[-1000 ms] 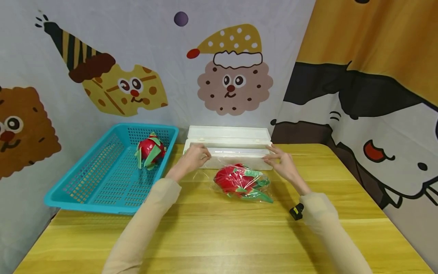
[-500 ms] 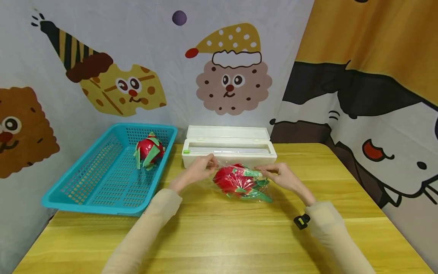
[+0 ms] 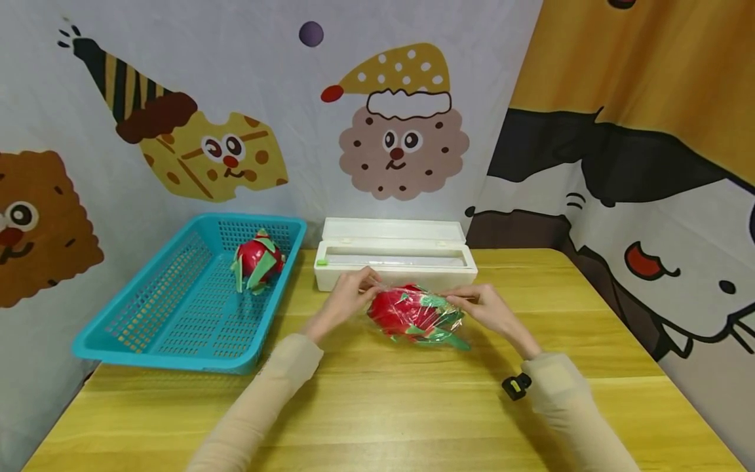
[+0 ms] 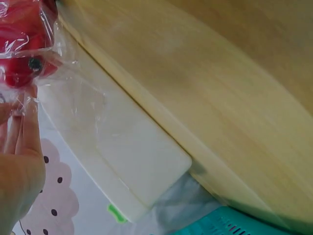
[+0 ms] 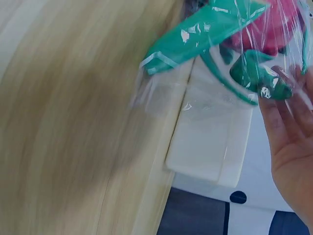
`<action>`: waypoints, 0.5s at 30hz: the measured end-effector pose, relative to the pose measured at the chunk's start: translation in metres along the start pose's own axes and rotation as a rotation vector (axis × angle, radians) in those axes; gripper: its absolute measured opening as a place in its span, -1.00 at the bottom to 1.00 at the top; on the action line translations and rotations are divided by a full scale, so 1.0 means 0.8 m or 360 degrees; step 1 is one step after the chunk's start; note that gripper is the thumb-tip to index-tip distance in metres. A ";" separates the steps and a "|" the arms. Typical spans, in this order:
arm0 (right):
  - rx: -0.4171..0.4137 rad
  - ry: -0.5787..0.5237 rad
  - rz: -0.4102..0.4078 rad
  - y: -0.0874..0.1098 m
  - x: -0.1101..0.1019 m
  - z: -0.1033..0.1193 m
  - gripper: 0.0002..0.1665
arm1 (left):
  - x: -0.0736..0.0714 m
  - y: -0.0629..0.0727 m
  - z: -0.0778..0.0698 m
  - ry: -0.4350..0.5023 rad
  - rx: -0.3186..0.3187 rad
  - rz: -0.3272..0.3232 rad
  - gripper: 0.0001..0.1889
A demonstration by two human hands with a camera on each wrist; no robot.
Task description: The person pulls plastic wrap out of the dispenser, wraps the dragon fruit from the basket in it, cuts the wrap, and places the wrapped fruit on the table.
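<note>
A red and green dragon fruit (image 3: 404, 313) lies on the table, covered in clear plastic wrap (image 5: 161, 93). At its left end my left hand (image 3: 352, 295) pinches the film between thumb and fingers. My right hand (image 3: 483, 305) pinches the film at the upper right, beside the green leaf tips. The wrist views show the film stretched over the red skin (image 4: 24, 29) and the green leaves (image 5: 195, 39). Just behind stands a white cling film box (image 3: 395, 265) with its lid raised and a roll inside.
To the left, a turquoise basket (image 3: 171, 359) holds a second dragon fruit (image 3: 258, 259). The wooden table (image 3: 401, 406) reaches back to a printed cloth (image 3: 265, 98) hung behind it. A green slider (image 3: 322, 262) sits at the box's left end.
Both hands have come down from the white box to the wrapped dragon fruit and now hold the film's far edge. More of the box front shows.
</note>
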State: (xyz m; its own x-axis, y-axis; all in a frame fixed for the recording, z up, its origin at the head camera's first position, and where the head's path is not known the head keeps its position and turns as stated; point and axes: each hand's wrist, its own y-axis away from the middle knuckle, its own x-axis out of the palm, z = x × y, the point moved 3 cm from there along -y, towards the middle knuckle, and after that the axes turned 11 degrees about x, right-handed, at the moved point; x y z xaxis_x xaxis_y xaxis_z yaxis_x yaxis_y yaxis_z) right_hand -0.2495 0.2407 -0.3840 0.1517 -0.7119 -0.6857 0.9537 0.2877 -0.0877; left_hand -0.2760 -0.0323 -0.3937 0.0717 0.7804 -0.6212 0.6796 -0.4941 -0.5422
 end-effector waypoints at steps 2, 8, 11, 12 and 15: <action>-0.0019 -0.0004 -0.0085 -0.002 0.004 0.003 -0.78 | 0.002 0.000 0.000 -0.0046 -0.0010 -0.0035 -0.96; -0.0230 0.0026 -0.0350 -0.008 0.014 0.010 -0.92 | 0.006 0.002 -0.002 -0.0158 -0.0016 -0.0002 -0.85; -0.0394 0.0144 -0.0458 -0.008 0.015 0.011 -0.95 | 0.007 0.005 -0.005 -0.0159 -0.0040 0.0110 -0.82; -0.0431 0.0178 -0.0467 -0.008 0.015 0.012 -0.95 | 0.007 0.006 -0.007 -0.0161 -0.0056 0.0156 -0.79; -0.0440 0.0172 -0.0389 -0.005 0.015 0.010 -0.93 | 0.009 0.010 -0.010 -0.0184 -0.0147 0.0303 -0.57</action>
State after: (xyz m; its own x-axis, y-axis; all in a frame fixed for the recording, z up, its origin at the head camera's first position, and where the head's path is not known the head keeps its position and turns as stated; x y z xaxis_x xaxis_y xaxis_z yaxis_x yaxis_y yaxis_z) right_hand -0.2497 0.2260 -0.3861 -0.1137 -0.7136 -0.6913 0.8500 0.2904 -0.4396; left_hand -0.2644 -0.0274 -0.3982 0.1245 0.6247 -0.7709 0.7261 -0.5868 -0.3583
